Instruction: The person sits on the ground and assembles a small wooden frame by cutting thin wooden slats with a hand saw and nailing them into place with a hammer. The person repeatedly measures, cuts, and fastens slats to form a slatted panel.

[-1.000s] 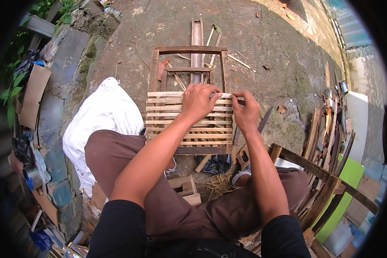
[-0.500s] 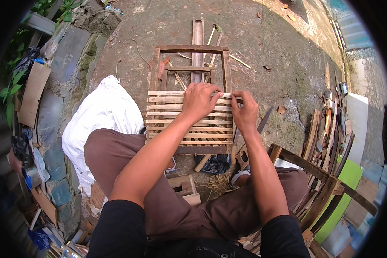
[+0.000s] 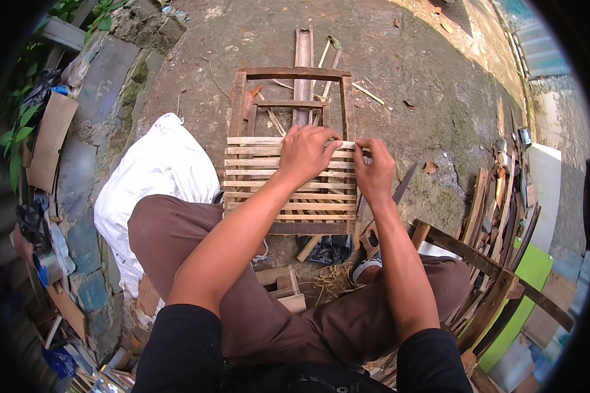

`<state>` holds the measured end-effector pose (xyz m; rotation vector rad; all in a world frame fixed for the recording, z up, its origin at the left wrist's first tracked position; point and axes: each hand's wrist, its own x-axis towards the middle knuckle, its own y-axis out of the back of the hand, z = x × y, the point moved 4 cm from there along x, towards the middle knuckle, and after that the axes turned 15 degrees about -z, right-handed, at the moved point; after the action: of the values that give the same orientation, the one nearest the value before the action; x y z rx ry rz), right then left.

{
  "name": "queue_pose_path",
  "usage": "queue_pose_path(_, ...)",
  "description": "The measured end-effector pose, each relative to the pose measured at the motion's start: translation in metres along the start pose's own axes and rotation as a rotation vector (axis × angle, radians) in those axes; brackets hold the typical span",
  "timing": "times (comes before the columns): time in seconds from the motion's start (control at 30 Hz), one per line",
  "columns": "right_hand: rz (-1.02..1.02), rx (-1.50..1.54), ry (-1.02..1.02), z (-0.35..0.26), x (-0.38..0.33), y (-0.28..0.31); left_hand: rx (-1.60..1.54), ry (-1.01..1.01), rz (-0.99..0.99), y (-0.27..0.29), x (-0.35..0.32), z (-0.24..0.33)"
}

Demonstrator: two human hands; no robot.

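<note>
A dark wooden frame point(image 3: 346, 108) stands in front of my knees, with several pale slats point(image 3: 308, 196) lying across its near half. Over the slats rests my left hand point(image 3: 306, 154), its thumb and fingers closed on the farthest wooden slat point(image 3: 252, 141) near its right end. My right hand point(image 3: 375, 169) is closed too, thumb and forefinger pinching at that slat's right tip. Whether a small piece is between those fingertips I cannot make out. Beside the frame's right edge is a handsaw point(image 3: 404, 183), its wooden handle low by my foot.
To the left a white sack point(image 3: 160, 173) lies against my knee. A metal channel point(image 3: 302, 56) extends beyond the frame. Scrap wood point(image 3: 482, 209) leans at the right, near a dark wooden frame piece point(image 3: 498, 265). A black plastic bag point(image 3: 331, 250) sits below the slats.
Almost nothing differs. Both hands keep their places at the farthest slat, and the view has shifted very slightly.
</note>
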<state>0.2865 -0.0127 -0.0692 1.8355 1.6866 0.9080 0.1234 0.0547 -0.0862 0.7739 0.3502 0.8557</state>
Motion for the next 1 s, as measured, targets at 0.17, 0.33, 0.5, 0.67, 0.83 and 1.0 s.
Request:
queue_pose_path(0.17, -0.014, -0.004, 0.002, 0.001, 0.000, -0.001, -0.026, 0.009, -0.018, -0.001, 0.001, 0.000)
queue_pose_path(0.33, -0.012, -0.041, 0.032, 0.002, 0.000, -0.002, -0.037, 0.008, -0.017, -0.001, 0.000, 0.000)
queue_pose_path(0.5, 0.013, -0.089, 0.076, 0.003, -0.002, -0.004, 0.008, -0.004, 0.000, -0.001, 0.000, 0.000)
queue_pose_path(0.67, 0.023, -0.110, 0.104, 0.000, -0.004, -0.005, 0.010, -0.030, 0.015, -0.002, 0.000, 0.001)
queue_pose_path(0.83, 0.043, -0.106, 0.117, -0.005, -0.003, -0.002, 0.035, -0.132, 0.089, 0.001, 0.005, 0.013)
queue_pose_path(1.0, 0.063, -0.099, 0.152, -0.006, 0.001, -0.005, -0.239, -0.204, 0.085, -0.010, 0.017, 0.016)
